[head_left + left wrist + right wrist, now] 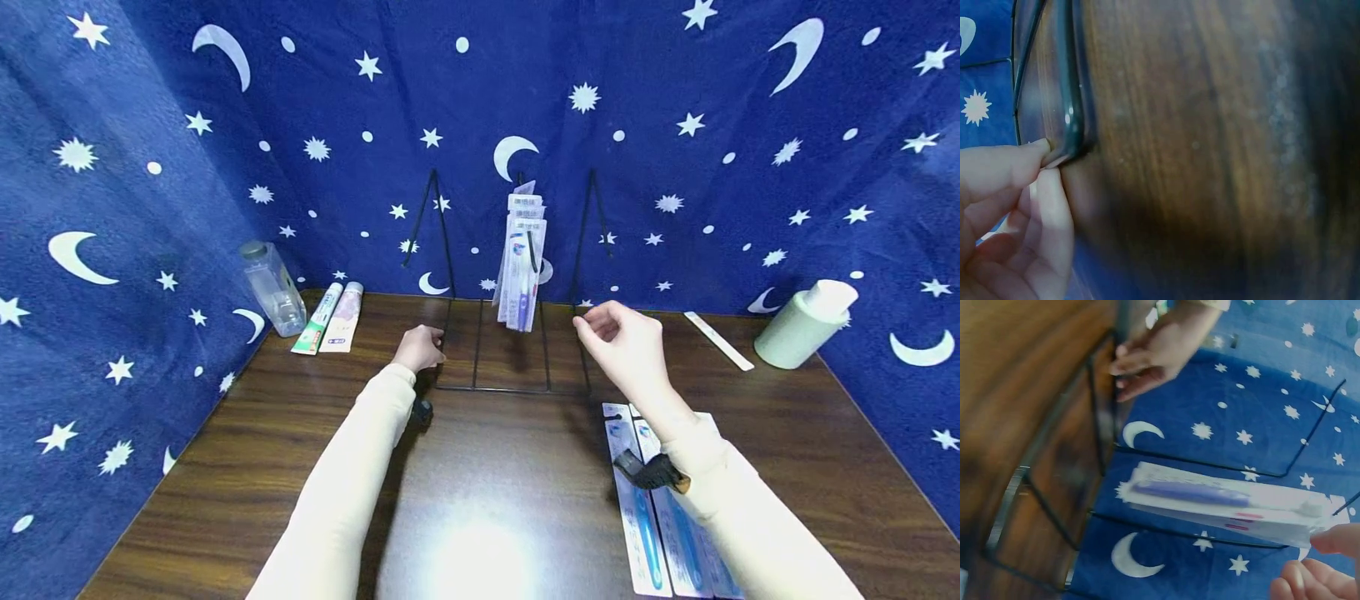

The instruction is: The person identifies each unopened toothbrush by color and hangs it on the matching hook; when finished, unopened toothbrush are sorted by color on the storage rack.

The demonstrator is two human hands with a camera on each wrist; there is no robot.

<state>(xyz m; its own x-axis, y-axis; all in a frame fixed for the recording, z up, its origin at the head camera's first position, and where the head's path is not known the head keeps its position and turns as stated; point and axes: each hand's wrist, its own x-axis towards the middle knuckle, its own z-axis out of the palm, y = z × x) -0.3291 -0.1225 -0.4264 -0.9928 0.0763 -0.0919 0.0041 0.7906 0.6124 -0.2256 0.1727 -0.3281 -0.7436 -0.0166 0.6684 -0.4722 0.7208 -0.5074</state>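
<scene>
A black wire display rack stands at the back of the table. From its middle hook hang several packaged toothbrushes, the front one with a purple handle. My left hand is at the rack's left front corner. In the left wrist view, thumb and forefinger of that hand pinch the bent wire. To the right of the hanging packs, my right hand is raised, fingers loosely bent. A gap shows between its thumb and fingers in the right wrist view, near the hanging toothbrush pack, with nothing held.
Several packaged blue toothbrushes lie under my right forearm. At the back left are a clear bottle, a green-and-white tube and a pale tube. A white strip and a pale green bottle occupy the right.
</scene>
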